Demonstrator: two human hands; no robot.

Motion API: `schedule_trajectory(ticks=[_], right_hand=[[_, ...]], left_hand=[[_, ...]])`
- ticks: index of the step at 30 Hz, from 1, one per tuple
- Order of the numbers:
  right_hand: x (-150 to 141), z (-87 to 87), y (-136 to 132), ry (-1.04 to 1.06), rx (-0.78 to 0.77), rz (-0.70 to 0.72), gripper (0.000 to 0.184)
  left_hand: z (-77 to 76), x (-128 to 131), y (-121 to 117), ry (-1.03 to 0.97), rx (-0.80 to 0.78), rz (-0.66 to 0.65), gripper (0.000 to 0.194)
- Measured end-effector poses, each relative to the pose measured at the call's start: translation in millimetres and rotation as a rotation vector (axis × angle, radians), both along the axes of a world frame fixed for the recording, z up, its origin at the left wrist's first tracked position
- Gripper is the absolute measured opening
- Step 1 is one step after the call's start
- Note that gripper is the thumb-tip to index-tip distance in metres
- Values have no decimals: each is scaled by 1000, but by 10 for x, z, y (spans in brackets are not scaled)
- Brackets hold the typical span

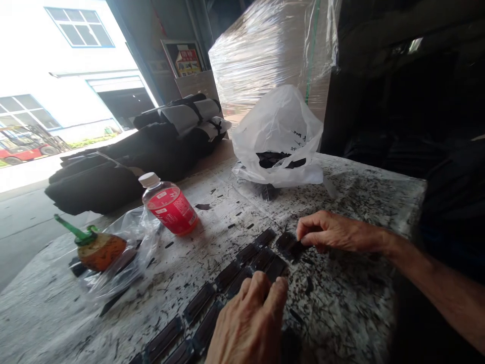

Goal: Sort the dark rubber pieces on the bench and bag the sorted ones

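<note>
My right hand (326, 231) pinches the right edge of a flat black rectangular piece (288, 245) with thumb and index finger, low over the table. Closer to me, my left hand (250, 318) is closed, its fingers bent down over the row of black pieces. What lies under its fingertips is hidden. More of these dark, slightly shiny pieces (199, 302) lie side by side in two slanting rows, running from the bottom edge towards my right hand. One black piece (276, 269) shows just beyond the left fingertips.
Black scraps litter the pale table (364, 202). A red-labelled bottle (170, 207) leans at the left, near an orange-brown container with a green spout (100, 250) on clear plastic. Behind are an opened white plastic bag (280, 126), dark stacked rolls (113, 172) and a wrapped pallet load (257, 55).
</note>
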State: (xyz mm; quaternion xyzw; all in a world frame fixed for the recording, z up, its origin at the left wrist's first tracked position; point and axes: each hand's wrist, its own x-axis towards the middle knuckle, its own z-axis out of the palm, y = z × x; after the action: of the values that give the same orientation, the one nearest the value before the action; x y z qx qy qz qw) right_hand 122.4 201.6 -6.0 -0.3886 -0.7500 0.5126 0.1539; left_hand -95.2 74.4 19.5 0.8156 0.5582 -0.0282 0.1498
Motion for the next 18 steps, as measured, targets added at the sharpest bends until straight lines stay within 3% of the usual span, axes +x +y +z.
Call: schedule_trajectory(ticks=[8, 18], right_hand=[[-130, 135, 214, -154, 85, 212, 8], [-152, 89, 298, -205, 71, 286, 9]], left_hand=[[-291, 199, 159, 219, 98, -99, 58], [-238, 222, 274, 176, -53, -35, 76]])
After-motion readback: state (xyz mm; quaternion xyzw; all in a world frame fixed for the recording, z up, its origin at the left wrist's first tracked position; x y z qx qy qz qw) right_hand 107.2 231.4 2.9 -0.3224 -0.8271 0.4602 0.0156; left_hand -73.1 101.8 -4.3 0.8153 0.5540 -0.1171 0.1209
